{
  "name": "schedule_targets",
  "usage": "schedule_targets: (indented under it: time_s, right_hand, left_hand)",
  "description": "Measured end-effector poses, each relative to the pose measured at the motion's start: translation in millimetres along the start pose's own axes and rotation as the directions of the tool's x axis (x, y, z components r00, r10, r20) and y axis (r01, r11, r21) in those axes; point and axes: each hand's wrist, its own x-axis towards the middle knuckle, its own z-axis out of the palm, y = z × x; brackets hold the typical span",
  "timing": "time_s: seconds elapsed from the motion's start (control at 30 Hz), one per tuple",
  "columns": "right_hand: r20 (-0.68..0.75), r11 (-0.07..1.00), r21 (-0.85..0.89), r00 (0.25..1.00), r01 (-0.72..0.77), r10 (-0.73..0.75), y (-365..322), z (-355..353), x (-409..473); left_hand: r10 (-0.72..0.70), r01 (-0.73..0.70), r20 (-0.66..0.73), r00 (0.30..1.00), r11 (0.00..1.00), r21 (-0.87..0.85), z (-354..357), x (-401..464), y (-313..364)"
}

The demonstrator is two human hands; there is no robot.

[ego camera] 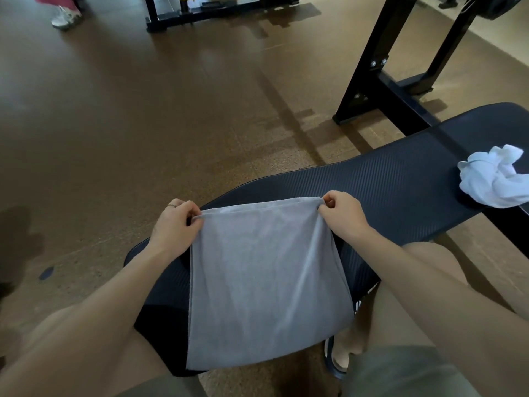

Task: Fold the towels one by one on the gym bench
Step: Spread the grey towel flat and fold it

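Observation:
A grey towel [266,282] lies doubled over on the near end of the black gym bench [386,181], its lower edge hanging over the bench's front. My left hand [179,222] pinches its far left corner. At the far right corner my right hand [345,212] pinches both layers together. The far edge is stretched straight between the two hands. A crumpled white towel [492,179] sits farther along the bench at the right edge of the view.
My knees flank the bench on either side. A black steel rack frame [375,78] stands on the brown floor behind the bench. Another frame [183,17] and a person's shoe [64,18] are at the far top.

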Motion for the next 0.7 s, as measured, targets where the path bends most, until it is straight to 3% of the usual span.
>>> schedule_targets:
  time_s: [0.17,0.37,0.7]
  right_hand:
    - [-0.006,0.984,-0.133,0.993,0.117,-0.119,1.6,-3.8,9.8]
    - [0.179,0.862,-0.294,0.91,0.412,-0.374,-1.1,-13.2,18.2]
    - [0.228,0.857,-0.336,0.916,0.392,-0.329,-13.6,-16.9,14.7]
  left_hand:
    - [0.033,-0.032,-0.003,0.999,0.997,0.073,1.4,0.3,-2.5]
    - [0.046,-0.045,-0.007,0.999,0.992,0.116,3.3,0.6,-0.2]
    - [0.108,-0.108,-0.003,0.994,0.993,0.04,-4.2,-3.5,6.1]
